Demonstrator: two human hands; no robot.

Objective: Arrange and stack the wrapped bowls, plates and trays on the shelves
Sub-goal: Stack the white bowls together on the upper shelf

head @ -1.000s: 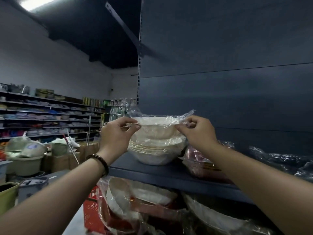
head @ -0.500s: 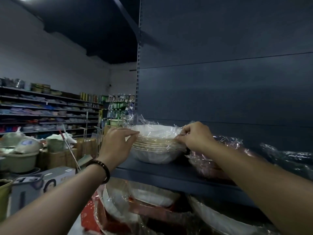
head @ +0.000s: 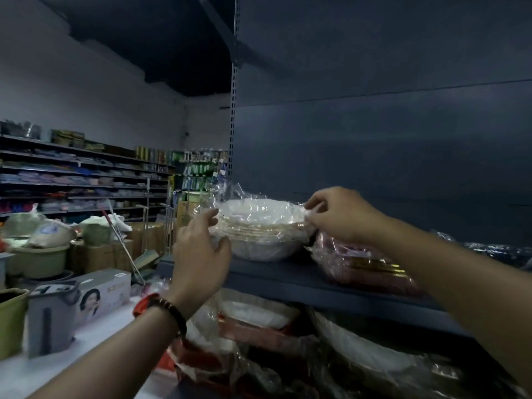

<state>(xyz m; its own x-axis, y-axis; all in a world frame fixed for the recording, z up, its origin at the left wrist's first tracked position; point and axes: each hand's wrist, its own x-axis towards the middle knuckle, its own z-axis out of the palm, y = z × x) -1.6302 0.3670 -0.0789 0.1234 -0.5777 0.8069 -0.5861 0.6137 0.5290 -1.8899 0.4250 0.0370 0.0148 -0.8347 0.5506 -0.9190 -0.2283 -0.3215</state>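
While more wrapped plates [head: 253,312] sit crammed under the shelf [head: 288,279], the bowls [head: 259,234] stand on top of it by its front edge and left end. They're mouths up with the stack upright, and round, so no real long axis. Left hand [head: 198,254] is at their left rim, fingers loose and spread, holding nothing. Right hand [head: 342,216] pinches the wrap [head: 267,214] at the right rim. A red tray pack [head: 359,263] crowds the right side, with open air above and the back panel [head: 374,154] behind.

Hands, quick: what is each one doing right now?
Left hand: open, beside the wrapped bowls.
Right hand: pinching the wrapped bowls at the rim.
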